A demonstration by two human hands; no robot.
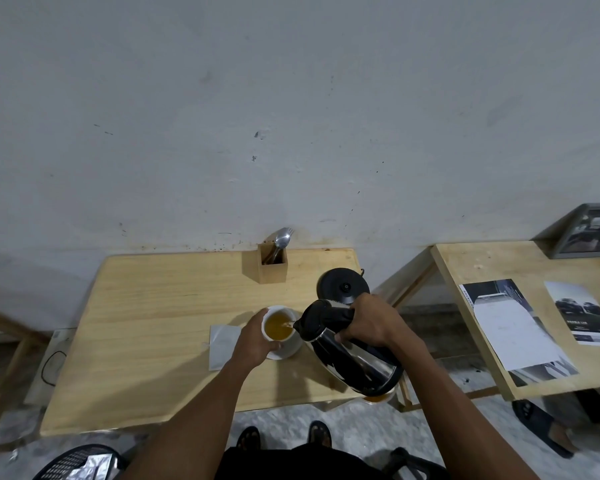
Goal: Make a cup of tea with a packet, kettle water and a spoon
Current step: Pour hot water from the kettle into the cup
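A white cup (289, 344) stands on the wooden table (146, 323), holding amber liquid. My left hand (255, 337) wraps around the cup's left side. My right hand (371, 322) grips the black handle of a steel kettle (355, 358), which is tilted with its spout over the cup; a thin stream runs into the liquid. An opened white packet (222, 344) lies flat just left of the cup. A spoon (282, 241) stands in a small wooden holder (272, 263) at the table's back edge.
The kettle's black base (343, 285) sits behind the cup, right of the holder. A second wooden table (499, 268) at the right carries printed sheets (513, 327) and a framed picture (589, 233). A wall stands behind both. A bin (80, 462) sits on the floor at lower left.
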